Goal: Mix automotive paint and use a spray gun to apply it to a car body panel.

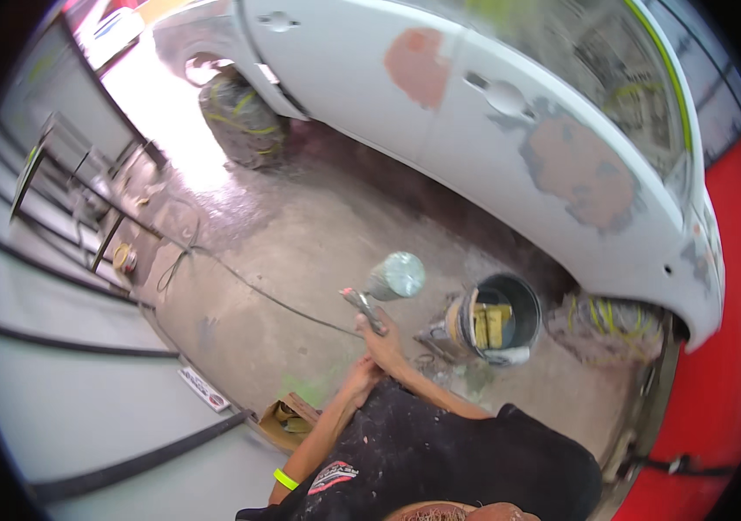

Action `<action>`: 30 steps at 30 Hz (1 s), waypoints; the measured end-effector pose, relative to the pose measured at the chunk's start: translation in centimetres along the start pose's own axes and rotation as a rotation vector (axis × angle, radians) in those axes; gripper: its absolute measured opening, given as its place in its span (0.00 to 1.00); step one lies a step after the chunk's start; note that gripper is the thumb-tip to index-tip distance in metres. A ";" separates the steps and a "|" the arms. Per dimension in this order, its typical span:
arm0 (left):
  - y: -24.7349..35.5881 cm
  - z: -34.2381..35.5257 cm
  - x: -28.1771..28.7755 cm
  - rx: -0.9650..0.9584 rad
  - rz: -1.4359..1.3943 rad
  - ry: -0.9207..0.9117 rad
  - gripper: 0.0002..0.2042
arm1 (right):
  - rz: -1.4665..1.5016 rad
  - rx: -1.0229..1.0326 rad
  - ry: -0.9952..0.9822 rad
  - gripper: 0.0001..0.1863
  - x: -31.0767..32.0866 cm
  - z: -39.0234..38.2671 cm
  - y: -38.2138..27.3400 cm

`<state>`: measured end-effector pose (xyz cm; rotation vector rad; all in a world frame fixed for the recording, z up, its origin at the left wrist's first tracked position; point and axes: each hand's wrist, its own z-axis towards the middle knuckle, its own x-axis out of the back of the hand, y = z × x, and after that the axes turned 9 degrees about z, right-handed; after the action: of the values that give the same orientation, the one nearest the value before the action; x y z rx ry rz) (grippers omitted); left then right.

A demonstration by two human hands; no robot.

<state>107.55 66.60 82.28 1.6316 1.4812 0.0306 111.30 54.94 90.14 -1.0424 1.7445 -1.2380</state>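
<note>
My right hand [380, 342] is closed round a slim grey tool [365, 313] with a reddish tip, whose kind I cannot make out. Just below, my left hand [360, 380] lies close to the right wrist. Its fingers look curled, and whatever they hold is hidden. Beyond the tool, a pale cylindrical container [398, 276] with a shiny greenish top is on the concrete floor. A thin dark hose [275, 300] runs over the floor towards my hands; whether it joins the tool does not show.
A white car [440, 130] with filler patches spans the far side, its wheels [244, 117] wrapped in plastic. To the right, a dark bucket [526, 317] contains yellow blocks [493, 325]. A metal frame [84, 182] lines the left wall; a cardboard box [282, 423] lies beside my left arm.
</note>
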 end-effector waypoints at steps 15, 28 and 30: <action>9.3 5.5 3.9 -0.230 0.640 0.143 0.30 | -0.055 -0.013 0.252 0.18 0.6 5.1 3.4; 17.3 9.4 4.8 -0.008 0.598 0.074 0.37 | -0.553 0.148 0.249 0.17 -4.3 6.4 6.8; 16.8 10.1 5.9 0.033 0.510 0.135 0.28 | -0.606 0.137 0.248 0.17 -5.1 6.9 7.5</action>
<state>127.95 67.61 83.52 2.0279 1.1286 0.4083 118.01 58.69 81.78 -1.4426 1.5343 -1.9002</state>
